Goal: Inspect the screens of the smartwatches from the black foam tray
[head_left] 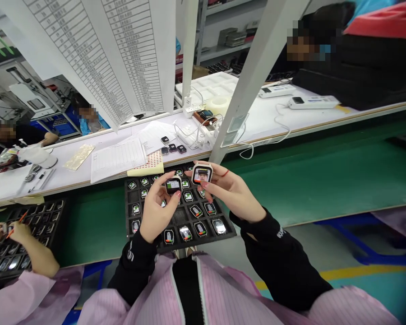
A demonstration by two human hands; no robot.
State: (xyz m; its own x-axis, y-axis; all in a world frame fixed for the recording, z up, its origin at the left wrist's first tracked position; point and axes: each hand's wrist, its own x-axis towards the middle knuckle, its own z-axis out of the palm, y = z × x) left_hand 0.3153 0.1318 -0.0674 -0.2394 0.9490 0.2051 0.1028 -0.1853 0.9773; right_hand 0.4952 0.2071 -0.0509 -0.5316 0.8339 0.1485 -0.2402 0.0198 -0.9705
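My left hand (159, 207) grips a smartwatch (173, 185) by its edges, its lit screen showing green and white blocks. In my right hand (230, 189) is another smartwatch (202, 174) with a pale case; a picture of a person fills its screen, and my thumb lies at the lower edge of the glass. Both watches are held side by side above a black compartment tray (181, 214). Many of its cells hold strapless watches with lit screens, some showing green blocks, others red and green bars. My hands cover part of the tray.
Behind the tray, a white shelf carries paper sheets (118, 158), several small black watches (172, 147), cables and power strips (313, 102). A slanted white post (246, 76) rises at right. To the left, a co-worker's hands (18, 232) work over another tray (50, 216).
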